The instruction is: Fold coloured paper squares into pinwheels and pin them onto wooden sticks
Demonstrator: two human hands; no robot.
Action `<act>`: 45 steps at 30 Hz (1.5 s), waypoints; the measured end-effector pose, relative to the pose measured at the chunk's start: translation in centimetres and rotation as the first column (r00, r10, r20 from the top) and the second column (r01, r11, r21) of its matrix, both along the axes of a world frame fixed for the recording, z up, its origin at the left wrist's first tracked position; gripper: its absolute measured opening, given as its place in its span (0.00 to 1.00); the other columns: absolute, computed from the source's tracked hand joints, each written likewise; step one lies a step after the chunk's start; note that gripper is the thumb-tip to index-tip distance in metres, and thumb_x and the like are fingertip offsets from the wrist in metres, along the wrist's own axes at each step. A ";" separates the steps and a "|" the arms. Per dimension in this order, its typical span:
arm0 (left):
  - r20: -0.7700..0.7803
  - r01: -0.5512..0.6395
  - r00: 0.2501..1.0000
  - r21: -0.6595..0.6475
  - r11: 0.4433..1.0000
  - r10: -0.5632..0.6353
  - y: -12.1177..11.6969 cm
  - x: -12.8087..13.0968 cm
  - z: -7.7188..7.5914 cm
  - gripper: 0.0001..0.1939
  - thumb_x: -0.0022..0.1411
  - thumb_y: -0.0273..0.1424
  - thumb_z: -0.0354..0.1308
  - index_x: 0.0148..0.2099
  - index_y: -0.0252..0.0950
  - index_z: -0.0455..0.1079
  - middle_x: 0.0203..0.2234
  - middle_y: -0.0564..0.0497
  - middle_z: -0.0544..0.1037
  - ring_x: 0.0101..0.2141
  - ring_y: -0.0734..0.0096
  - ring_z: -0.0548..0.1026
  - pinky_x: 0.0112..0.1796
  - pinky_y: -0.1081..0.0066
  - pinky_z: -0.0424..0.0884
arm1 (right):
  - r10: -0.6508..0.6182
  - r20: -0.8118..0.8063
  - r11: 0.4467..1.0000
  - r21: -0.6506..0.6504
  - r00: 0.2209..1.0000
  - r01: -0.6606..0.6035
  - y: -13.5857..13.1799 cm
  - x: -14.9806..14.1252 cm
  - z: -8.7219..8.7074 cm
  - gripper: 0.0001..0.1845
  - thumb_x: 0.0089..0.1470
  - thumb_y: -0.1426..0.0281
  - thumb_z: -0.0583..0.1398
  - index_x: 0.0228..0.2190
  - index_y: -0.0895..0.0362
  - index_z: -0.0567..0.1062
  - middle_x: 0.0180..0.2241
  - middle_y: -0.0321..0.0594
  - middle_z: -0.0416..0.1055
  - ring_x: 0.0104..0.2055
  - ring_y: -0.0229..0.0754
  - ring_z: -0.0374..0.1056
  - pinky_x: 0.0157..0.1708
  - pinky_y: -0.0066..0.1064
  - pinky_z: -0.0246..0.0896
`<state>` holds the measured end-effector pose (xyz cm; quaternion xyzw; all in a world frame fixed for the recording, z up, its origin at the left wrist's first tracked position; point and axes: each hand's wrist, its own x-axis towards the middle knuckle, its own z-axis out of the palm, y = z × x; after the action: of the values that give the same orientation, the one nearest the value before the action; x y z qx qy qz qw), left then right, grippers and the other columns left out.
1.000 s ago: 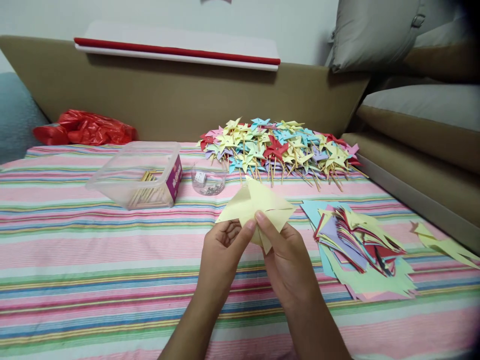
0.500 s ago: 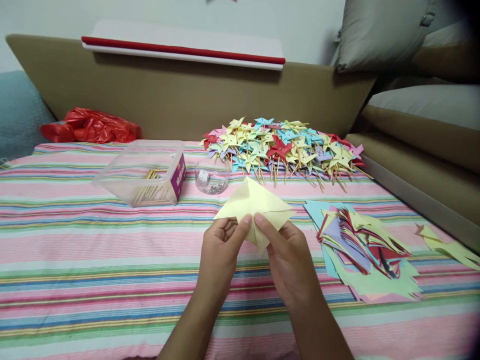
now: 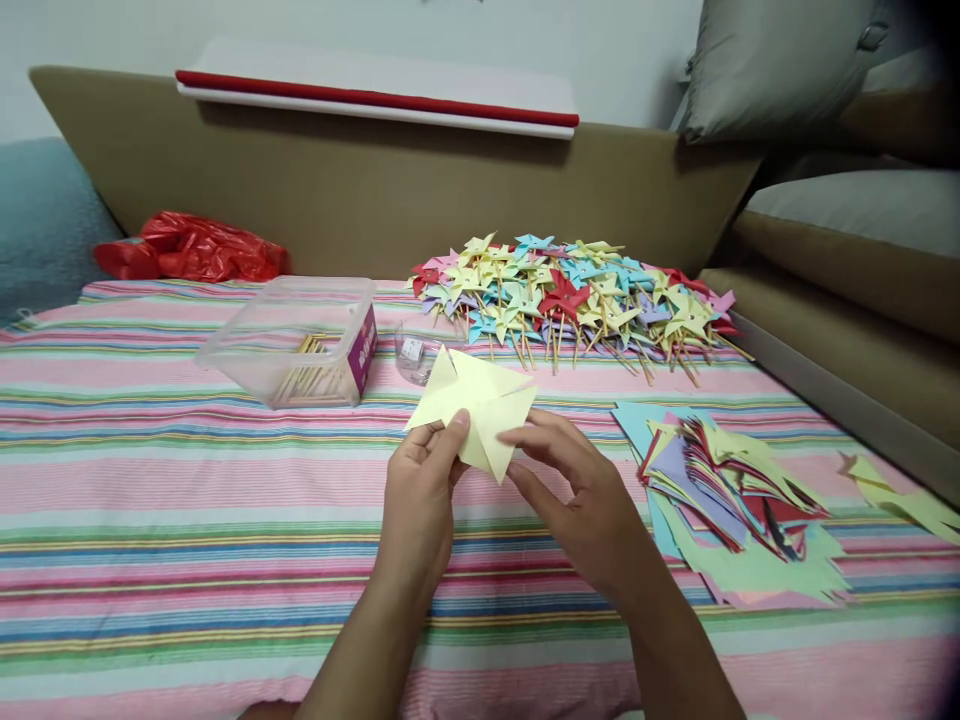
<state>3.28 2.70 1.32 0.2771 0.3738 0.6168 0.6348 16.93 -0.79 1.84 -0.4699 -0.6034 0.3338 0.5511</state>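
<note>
Yellow paper point(image 3: 474, 408), partly folded, was held up above the striped bed point(image 3: 187, 480), in front of the clear box point(image 3: 296, 340). Left hand point(image 3: 420, 490) had its grip closed on the paper's lower edge, thumb on top and fingers behind. Right hand point(image 3: 589, 495) had a loose, half-open grip: fingertips point(image 3: 517, 437) just beside the paper's right corner, contact unclear. Cut paper stack point(image 3: 731, 490) lay right of that hand. Pinwheel pile point(image 3: 570, 295) sat beyond, well apart.
</note>
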 end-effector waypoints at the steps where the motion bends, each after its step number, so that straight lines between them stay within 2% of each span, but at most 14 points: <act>1: 0.004 0.001 1.000 -0.004 1.000 -0.001 0.0 0.0 0.0 0.16 0.52 0.37 0.72 0.38 0.33 0.76 0.34 0.50 0.81 0.35 0.73 0.78 0.38 0.74 0.73 | 0.018 0.060 1.000 0.005 0.998 -0.018 0.0 0.0 0.0 0.10 0.58 0.70 0.63 0.40 0.45 0.82 0.49 0.39 0.74 0.54 0.49 0.67 0.56 0.42 0.60; 3: -0.005 0.003 1.000 -0.001 1.000 -0.003 0.0 0.0 0.0 0.16 0.51 0.37 0.73 0.37 0.33 0.76 0.33 0.51 0.81 0.34 0.72 0.78 0.38 0.73 0.73 | 0.014 0.098 1.000 0.010 0.995 -0.015 0.1 0.0 0.1 0.08 0.59 0.69 0.62 0.37 0.46 0.83 0.45 0.39 0.75 0.52 0.49 0.68 0.53 0.41 0.61; 5: -0.041 -0.002 0.999 0.024 1.000 0.003 0.1 -0.1 -0.1 0.16 0.51 0.38 0.72 0.37 0.33 0.75 0.32 0.51 0.81 0.33 0.72 0.78 0.37 0.73 0.72 | 0.005 0.056 1.000 -0.007 0.998 -0.005 0.2 -0.2 0.2 0.07 0.60 0.67 0.62 0.36 0.47 0.83 0.40 0.40 0.75 0.48 0.48 0.69 0.49 0.40 0.63; 8: -0.151 -0.010 0.988 0.085 0.996 0.022 0.0 -0.2 -0.3 0.13 0.54 0.38 0.71 0.36 0.34 0.75 0.32 0.51 0.81 0.35 0.72 0.77 0.37 0.74 0.71 | -0.005 -0.085 0.999 -0.054 0.996 0.000 0.3 -0.5 0.3 0.06 0.59 0.65 0.63 0.35 0.49 0.83 0.37 0.38 0.74 0.43 0.45 0.70 0.45 0.36 0.65; 12: -0.256 0.036 0.967 0.148 0.988 0.003 -0.2 -0.3 -0.4 0.12 0.58 0.38 0.68 0.36 0.34 0.76 0.30 0.52 0.79 0.34 0.72 0.75 0.37 0.74 0.70 | -0.063 -0.304 0.988 -0.157 0.951 0.015 0.5 -0.8 0.1 0.05 0.54 0.64 0.68 0.30 0.51 0.82 0.33 0.36 0.74 0.39 0.41 0.71 0.41 0.33 0.66; 16: -0.307 0.085 0.951 0.168 0.982 -0.029 -0.5 -0.1 -0.2 0.11 0.59 0.38 0.68 0.37 0.35 0.76 0.26 0.53 0.76 0.34 0.70 0.75 0.37 0.73 0.70 | -0.153 -0.412 0.973 -0.224 0.898 0.063 0.6 -1.2 -0.1 0.07 0.49 0.62 0.70 0.29 0.52 0.82 0.32 0.36 0.76 0.38 0.42 0.72 0.41 0.34 0.67; 20: -0.338 0.121 0.940 0.191 0.974 -0.050 -0.6 0.1 0.3 0.10 0.59 0.37 0.68 0.35 0.35 0.77 0.27 0.53 0.77 0.36 0.69 0.75 0.38 0.73 0.71 | -0.200 -0.435 0.966 -0.237 0.878 0.103 0.6 -1.4 -0.3 0.07 0.49 0.63 0.71 0.29 0.52 0.83 0.34 0.36 0.77 0.40 0.42 0.73 0.42 0.34 0.68; 27: -0.346 0.155 0.935 0.213 0.965 -0.074 -0.7 0.4 0.3 0.13 0.59 0.36 0.68 0.44 0.36 0.80 0.33 0.50 0.81 0.39 0.67 0.78 0.41 0.73 0.73 | -0.232 -0.432 0.967 -0.200 0.871 0.159 0.7 -1.4 -0.5 0.06 0.50 0.64 0.70 0.30 0.52 0.82 0.34 0.35 0.79 0.40 0.40 0.75 0.43 0.33 0.70; 32: -0.360 0.148 0.931 0.223 0.963 -0.060 -0.7 0.4 0.2 0.10 0.58 0.35 0.69 0.40 0.35 0.80 0.30 0.52 0.80 0.36 0.70 0.77 0.38 0.75 0.72 | -0.220 -0.467 0.969 -0.204 0.856 0.138 0.7 -1.6 -0.5 0.06 0.49 0.65 0.71 0.29 0.53 0.81 0.33 0.36 0.80 0.39 0.40 0.76 0.42 0.32 0.71; 37: -0.382 0.094 0.924 0.205 0.974 -0.009 -0.7 0.3 0.1 0.10 0.57 0.35 0.69 0.30 0.34 0.76 0.23 0.55 0.75 0.28 0.77 0.72 0.31 0.79 0.69 | -0.198 -0.458 0.975 -0.183 0.866 0.127 0.8 -1.7 -0.4 0.07 0.50 0.65 0.71 0.30 0.53 0.80 0.34 0.35 0.77 0.38 0.38 0.74 0.38 0.29 0.71; 41: -0.358 0.090 0.933 0.183 0.979 -0.019 -0.6 0.3 -0.1 0.12 0.58 0.36 0.69 0.31 0.33 0.75 0.25 0.54 0.76 0.30 0.76 0.73 0.32 0.78 0.70 | -0.194 -0.452 0.974 -0.192 0.871 0.118 0.8 -1.7 -0.3 0.07 0.52 0.64 0.69 0.30 0.53 0.79 0.34 0.34 0.74 0.36 0.36 0.73 0.36 0.27 0.70; 45: -0.335 0.129 0.940 0.200 0.971 -0.056 -0.6 0.3 0.0 0.11 0.58 0.36 0.68 0.33 0.33 0.75 0.27 0.53 0.77 0.33 0.74 0.74 0.35 0.76 0.71 | -0.210 -0.450 0.972 -0.191 0.868 0.137 0.7 -1.7 -0.3 0.08 0.52 0.64 0.69 0.30 0.54 0.79 0.36 0.35 0.74 0.38 0.37 0.74 0.38 0.28 0.70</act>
<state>3.59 2.12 1.29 0.4614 0.3901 0.5689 0.5579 15.20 -0.05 1.52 -0.4688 -0.3807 0.4312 0.6703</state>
